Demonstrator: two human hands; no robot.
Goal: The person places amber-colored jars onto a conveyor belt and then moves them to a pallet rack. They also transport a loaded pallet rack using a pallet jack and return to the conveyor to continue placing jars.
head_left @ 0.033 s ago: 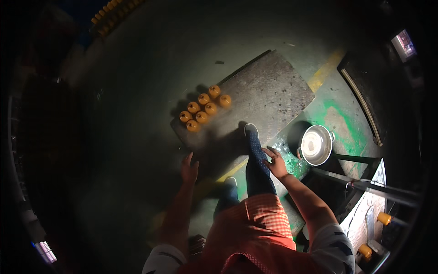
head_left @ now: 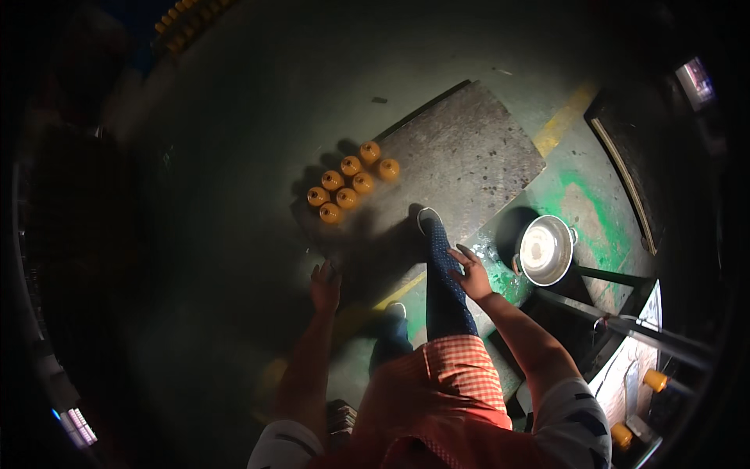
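Observation:
My left hand [head_left: 325,288] hangs low over the dark floor with nothing in it, its fingers loosely apart. My right hand [head_left: 473,273] is beside my dark dotted trouser leg, empty, with thumb and fingers spread. Ahead of both hands, several rounded orange pieces [head_left: 346,197], each with a small dark spot on top, stand in rows at the left end of a flat grey board [head_left: 461,148]. To the right of my right hand, a two-handled silver metal pot [head_left: 546,250] stands on the floor; its inside is brightly lit.
My forward foot [head_left: 426,219] is on the board's near edge. At lower right are a metal frame [head_left: 664,338] and two orange pieces [head_left: 655,381]. A dark panel with a pale edge [head_left: 623,184] lies at right. More orange pieces [head_left: 183,23] line the far left.
The whole view has shifted slightly. Both hands stay nearly where they were, still empty; the orange pieces and the pot keep their places.

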